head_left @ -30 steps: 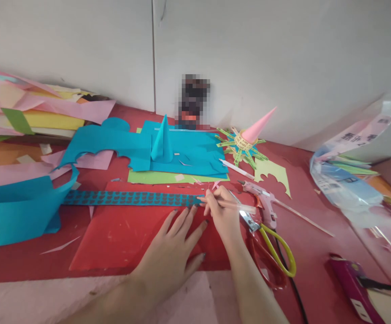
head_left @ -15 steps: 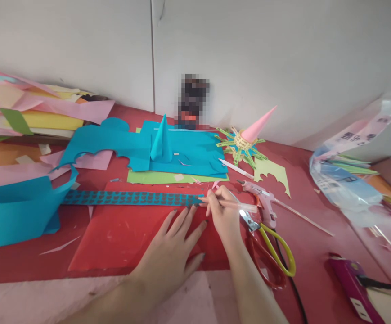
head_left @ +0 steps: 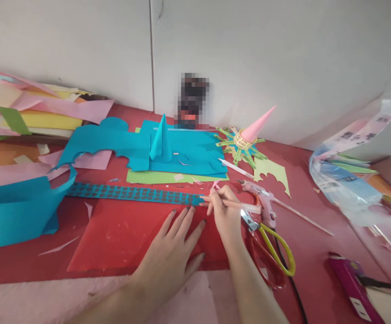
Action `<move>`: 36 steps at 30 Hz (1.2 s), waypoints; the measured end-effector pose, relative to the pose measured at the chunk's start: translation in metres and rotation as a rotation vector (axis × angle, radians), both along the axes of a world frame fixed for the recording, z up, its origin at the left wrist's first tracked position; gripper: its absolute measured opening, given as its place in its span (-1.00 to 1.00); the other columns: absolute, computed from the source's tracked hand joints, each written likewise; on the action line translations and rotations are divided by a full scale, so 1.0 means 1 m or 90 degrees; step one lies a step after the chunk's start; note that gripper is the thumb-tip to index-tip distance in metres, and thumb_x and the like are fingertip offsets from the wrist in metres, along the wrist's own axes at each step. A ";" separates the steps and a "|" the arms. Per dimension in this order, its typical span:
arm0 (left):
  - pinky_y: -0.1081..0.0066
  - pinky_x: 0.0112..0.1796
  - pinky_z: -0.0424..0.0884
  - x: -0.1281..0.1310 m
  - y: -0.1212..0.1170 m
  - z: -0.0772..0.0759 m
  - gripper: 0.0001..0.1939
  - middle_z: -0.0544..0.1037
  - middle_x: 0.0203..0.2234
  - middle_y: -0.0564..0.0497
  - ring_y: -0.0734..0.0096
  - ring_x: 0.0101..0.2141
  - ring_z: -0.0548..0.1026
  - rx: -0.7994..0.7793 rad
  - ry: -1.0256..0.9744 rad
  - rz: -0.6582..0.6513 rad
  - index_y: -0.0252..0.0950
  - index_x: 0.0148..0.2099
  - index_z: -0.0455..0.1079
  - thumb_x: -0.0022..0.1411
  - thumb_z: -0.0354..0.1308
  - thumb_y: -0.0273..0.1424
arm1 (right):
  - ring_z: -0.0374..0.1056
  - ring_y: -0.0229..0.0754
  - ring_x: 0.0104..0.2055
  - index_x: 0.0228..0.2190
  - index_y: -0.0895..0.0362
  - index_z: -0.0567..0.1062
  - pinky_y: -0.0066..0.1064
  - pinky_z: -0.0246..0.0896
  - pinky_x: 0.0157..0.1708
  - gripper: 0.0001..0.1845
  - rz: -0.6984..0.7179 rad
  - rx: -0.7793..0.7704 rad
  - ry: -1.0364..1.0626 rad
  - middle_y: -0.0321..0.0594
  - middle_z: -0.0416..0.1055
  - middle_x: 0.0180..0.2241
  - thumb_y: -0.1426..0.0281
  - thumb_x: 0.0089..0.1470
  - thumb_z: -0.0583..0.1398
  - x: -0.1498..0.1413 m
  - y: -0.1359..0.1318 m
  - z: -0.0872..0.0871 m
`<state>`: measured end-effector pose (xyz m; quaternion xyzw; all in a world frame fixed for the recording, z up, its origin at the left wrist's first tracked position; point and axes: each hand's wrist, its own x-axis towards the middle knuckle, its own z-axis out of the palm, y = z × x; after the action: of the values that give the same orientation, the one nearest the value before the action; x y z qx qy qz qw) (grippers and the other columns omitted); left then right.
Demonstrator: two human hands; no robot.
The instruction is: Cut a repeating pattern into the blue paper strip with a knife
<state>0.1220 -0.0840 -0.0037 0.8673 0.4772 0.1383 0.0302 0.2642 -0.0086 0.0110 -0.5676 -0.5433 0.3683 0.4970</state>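
Observation:
A long blue paper strip (head_left: 121, 192) covered in rows of dark curved marks lies across a red sheet (head_left: 114, 238). My left hand (head_left: 175, 238) rests flat with fingers spread, its fingertips at the strip's lower edge near the right end. My right hand (head_left: 225, 209) is closed round a pen (head_left: 240, 205) with a pale, clear barrel. The pen's tip meets the strip's right end, where the paper is still plain blue. Scissors (head_left: 269, 247) with yellow and red handles lie just right of my right hand.
Behind the strip are blue sheets (head_left: 195, 150) with a blue paper cone (head_left: 161, 141). A pink-coned paper piece (head_left: 254, 128), white pen (head_left: 235, 168) and pink glue gun (head_left: 264, 202) lie to the right. Paper scraps (head_left: 47, 119) pile up left; a purple power strip (head_left: 352, 288) sits front right.
The strip's left part has shifted slightly away from me, so it now tilts a little. My right hand and the pen have moved a touch to the right; my left hand stays in place.

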 end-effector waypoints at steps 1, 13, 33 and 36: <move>0.12 0.12 0.06 0.000 0.000 0.000 -0.49 0.12 0.22 -0.15 0.10 0.18 0.13 -0.001 0.000 -0.001 -0.20 0.26 0.08 0.32 -0.16 -0.15 | 0.47 -0.17 -0.49 -0.61 0.04 0.16 -0.43 0.41 -0.47 -0.68 0.001 0.002 0.000 -0.48 0.14 -0.82 0.29 0.12 0.11 0.000 0.000 0.000; 0.00 0.12 0.00 -0.003 0.002 -0.001 -0.42 0.10 0.23 -0.15 -0.01 0.20 0.06 -0.005 0.017 0.006 -0.17 0.28 0.03 0.27 -0.07 -0.12 | 0.48 -0.19 -0.51 -0.59 0.05 0.15 -0.40 0.41 -0.38 -0.67 0.034 -0.004 -0.001 -0.49 0.19 -0.80 0.24 0.12 0.12 -0.002 0.000 0.005; -0.01 0.12 0.00 -0.003 0.003 0.000 -0.41 0.12 0.22 -0.17 -0.03 0.19 0.07 -0.019 0.019 0.005 -0.18 0.29 0.01 0.27 -0.08 -0.12 | 0.47 -0.17 -0.52 -0.65 0.04 0.18 -0.42 0.35 -0.41 -0.65 0.036 0.032 -0.126 -0.44 0.21 -0.83 0.28 0.11 0.09 0.001 -0.001 0.007; -0.01 0.11 0.01 -0.002 0.003 0.000 -0.41 0.13 0.22 -0.17 -0.02 0.19 0.08 -0.019 0.016 0.002 -0.19 0.28 0.02 0.27 -0.09 -0.10 | 0.47 -0.17 -0.50 -0.66 0.04 0.18 -0.42 0.34 -0.40 -0.65 0.032 0.037 -0.128 -0.44 0.21 -0.83 0.28 0.11 0.09 0.000 0.000 0.007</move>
<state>0.1195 -0.0807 -0.0039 0.8677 0.4810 0.1203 0.0365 0.2643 -0.0089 0.0178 -0.5732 -0.6150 0.3059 0.4468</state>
